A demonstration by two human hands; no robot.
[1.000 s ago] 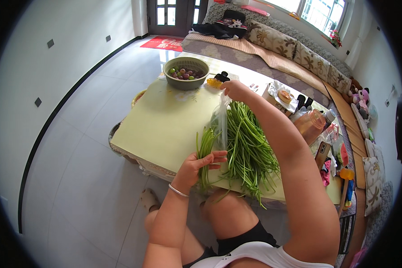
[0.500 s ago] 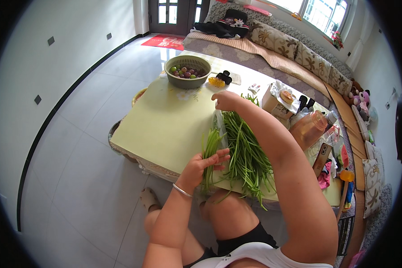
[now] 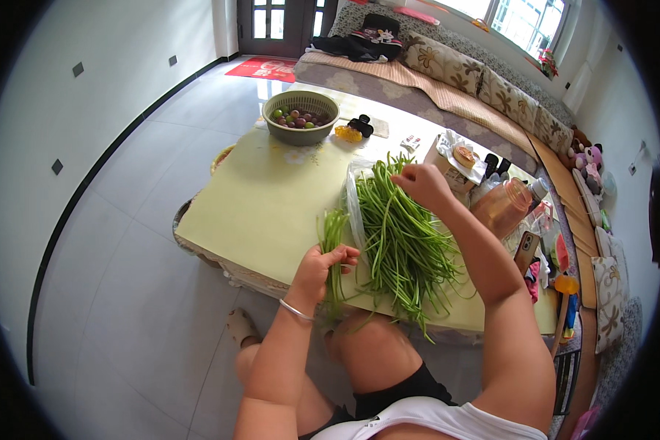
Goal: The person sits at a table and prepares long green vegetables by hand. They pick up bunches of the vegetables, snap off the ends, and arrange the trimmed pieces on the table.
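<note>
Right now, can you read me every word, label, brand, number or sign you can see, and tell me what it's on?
Red mat: pale characters, too blurred to quote reliably.
Cardboard box: dark marks, too small to read.
White top: small dark mark, unreadable.
No other text can be made out.

Door (image 3: 295,33) cropped, window (image 3: 528,23) cropped, hold unclear at right grip (image 3: 423,185)

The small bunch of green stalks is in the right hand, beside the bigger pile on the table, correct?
No, wrong hand: the head view shows the left hand holding the small bunch of green stalks, beside the bigger pile on the table.
</note>
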